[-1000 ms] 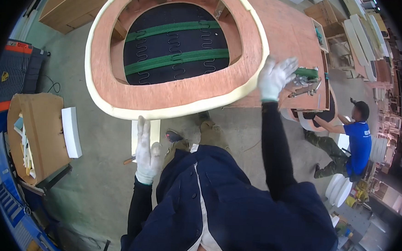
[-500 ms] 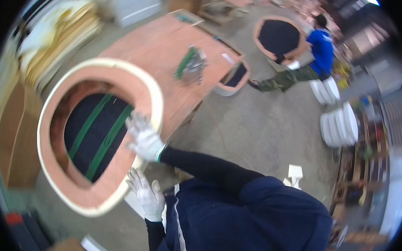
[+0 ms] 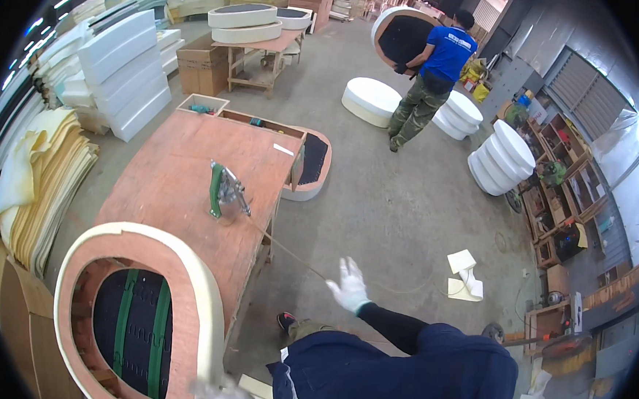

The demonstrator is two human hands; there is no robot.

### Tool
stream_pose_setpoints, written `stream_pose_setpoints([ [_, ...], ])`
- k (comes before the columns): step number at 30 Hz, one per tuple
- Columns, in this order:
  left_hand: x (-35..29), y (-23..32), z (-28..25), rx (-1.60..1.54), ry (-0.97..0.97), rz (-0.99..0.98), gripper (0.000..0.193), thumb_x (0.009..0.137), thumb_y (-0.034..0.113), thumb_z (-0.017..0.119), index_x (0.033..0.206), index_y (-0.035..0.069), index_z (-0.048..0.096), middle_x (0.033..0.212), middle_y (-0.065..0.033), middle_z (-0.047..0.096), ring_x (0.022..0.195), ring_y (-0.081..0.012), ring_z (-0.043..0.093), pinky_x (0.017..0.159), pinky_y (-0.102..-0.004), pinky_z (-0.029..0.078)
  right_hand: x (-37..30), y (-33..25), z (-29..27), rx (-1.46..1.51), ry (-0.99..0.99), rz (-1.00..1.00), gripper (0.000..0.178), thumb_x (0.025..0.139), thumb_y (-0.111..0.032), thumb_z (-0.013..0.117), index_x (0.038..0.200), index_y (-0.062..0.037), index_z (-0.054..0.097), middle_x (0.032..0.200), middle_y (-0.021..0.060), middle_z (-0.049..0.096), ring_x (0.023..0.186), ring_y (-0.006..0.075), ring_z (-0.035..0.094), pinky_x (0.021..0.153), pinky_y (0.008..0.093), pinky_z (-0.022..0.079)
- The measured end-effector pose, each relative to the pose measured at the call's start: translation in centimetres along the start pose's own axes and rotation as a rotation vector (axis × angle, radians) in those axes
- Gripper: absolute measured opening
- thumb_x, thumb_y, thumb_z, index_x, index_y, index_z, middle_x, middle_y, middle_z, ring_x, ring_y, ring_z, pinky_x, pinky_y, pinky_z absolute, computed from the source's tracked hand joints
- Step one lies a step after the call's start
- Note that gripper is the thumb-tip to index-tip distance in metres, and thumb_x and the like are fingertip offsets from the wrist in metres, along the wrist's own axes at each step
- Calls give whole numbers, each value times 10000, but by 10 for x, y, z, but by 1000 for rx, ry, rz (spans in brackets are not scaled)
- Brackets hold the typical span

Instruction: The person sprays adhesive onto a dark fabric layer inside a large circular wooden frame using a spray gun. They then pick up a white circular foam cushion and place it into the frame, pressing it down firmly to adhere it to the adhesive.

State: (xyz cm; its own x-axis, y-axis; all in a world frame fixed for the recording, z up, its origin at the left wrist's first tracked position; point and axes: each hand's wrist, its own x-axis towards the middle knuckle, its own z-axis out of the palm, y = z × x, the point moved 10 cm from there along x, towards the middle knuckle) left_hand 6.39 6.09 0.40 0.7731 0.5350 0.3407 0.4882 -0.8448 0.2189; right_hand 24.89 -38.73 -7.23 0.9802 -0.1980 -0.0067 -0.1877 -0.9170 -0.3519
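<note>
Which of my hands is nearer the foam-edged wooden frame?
Left. Your left hand is by the foam-edged frame, near its right side; your right hand is farther right, over the floor.

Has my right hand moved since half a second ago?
Yes. It was over the padded oval frame; judged against the worktable, the right hand has moved rightward, now showing beyond the table's right edge.

Pinkish frame [image 3: 191,323], cream edging [image 3: 214,303], green straps [image 3: 158,336], white gloves [image 3: 350,288], blue shirt [image 3: 450,55], camouflage trousers [image 3: 415,103]
</note>
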Motion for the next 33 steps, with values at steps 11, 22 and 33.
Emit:
stream_pose_setpoints([
  [11, 64, 38, 17, -81, -70, 64, 606, 1015, 327, 497, 1496, -7, 345, 1515, -237, 386, 1405, -412, 353, 1187, -506, 259, 73, 31, 29, 165, -224, 104, 837, 981, -516, 517, 1547, 41, 252, 1600, 287, 253, 1478, 412, 285, 1205, 440, 265],
  [22, 110, 33, 25, -106, -83, 84, 576, 1019, 344, 489, 1472, 9, 365, 1471, -217, 415, 1362, -390, 384, 1152, -496, 292, 114, -282, 46, 648, -473, -474, 774, 1037, -469, 438, 1573, 24, 178, 1641, 248, 175, 1534, 343, 166, 1245, 379, 156],
  [33, 162, 8, 45, -215, -101, 146, 548, 1024, 360, 480, 1447, 25, 386, 1427, -197, 444, 1320, -368, 416, 1117, -487, 325, 108, -410, 126, 492, -490, -495, 820, 1030, -490, 420, 1586, 13, 87, 1645, 256, 129, 1523, 372, 181, 1236, 399, 204],
])
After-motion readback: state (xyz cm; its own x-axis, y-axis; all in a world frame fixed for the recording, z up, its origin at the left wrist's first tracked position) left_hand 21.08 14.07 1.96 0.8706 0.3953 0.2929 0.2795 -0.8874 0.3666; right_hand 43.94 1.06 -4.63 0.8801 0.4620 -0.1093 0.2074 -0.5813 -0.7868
